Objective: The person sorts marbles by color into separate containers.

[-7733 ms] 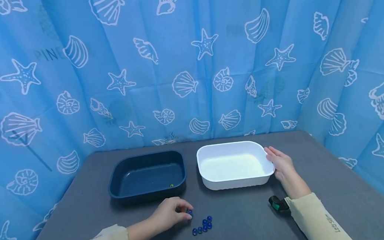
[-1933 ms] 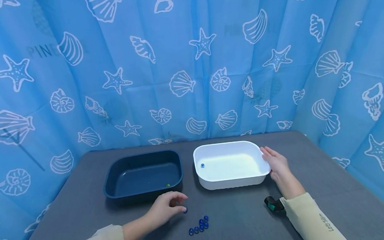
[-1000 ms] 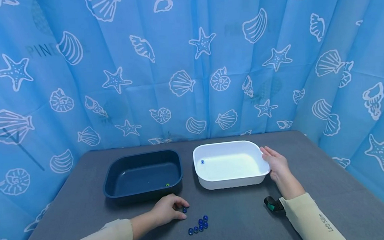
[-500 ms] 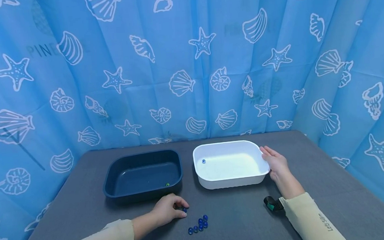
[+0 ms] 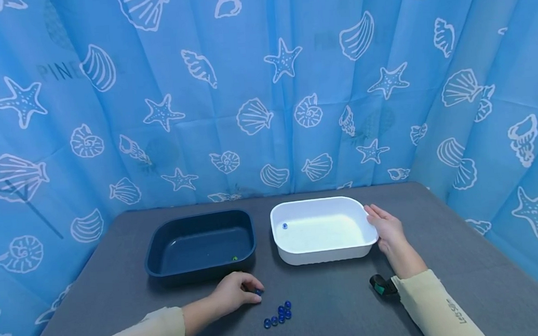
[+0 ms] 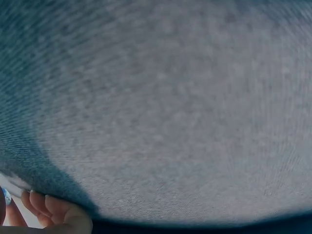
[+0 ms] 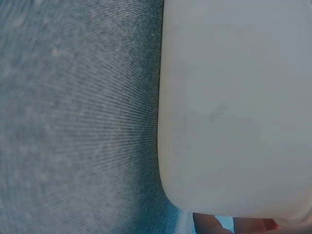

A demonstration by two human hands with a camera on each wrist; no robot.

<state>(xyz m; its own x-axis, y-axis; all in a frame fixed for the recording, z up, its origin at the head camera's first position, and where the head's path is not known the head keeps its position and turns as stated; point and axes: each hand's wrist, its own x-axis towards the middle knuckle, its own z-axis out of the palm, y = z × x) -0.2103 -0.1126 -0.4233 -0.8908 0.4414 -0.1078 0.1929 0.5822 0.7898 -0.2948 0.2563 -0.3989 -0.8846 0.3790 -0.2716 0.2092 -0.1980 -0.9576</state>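
My left hand (image 5: 234,294) is low over the grey cloth in front of the dark tub (image 5: 201,271), pinching a blue marble (image 5: 258,292) between thumb and fingers. In the left wrist view only curled fingers (image 6: 53,209) show in the bottom corner, with a bit of the marble (image 6: 7,196) at the edge. My right hand (image 5: 389,227) holds the right end of the white tub (image 5: 326,256), fingers along its outer wall. In the right wrist view that wall (image 7: 234,107) fills the right side. One blue marble (image 5: 284,226) lies inside the white tub.
Several blue marbles (image 5: 281,310) are clustered on the cloth right of the left hand. A green marble (image 5: 234,258) lies in the dark tub. A black strap with a green patch (image 5: 379,285) is at the right wrist. A blue shell-patterned curtain (image 5: 254,86) hangs behind.
A blue marble has come into the white tub since the earliest frame and shifted slightly there. My left hand has closed its fingertips on another marble. My right hand stays at the white tub.
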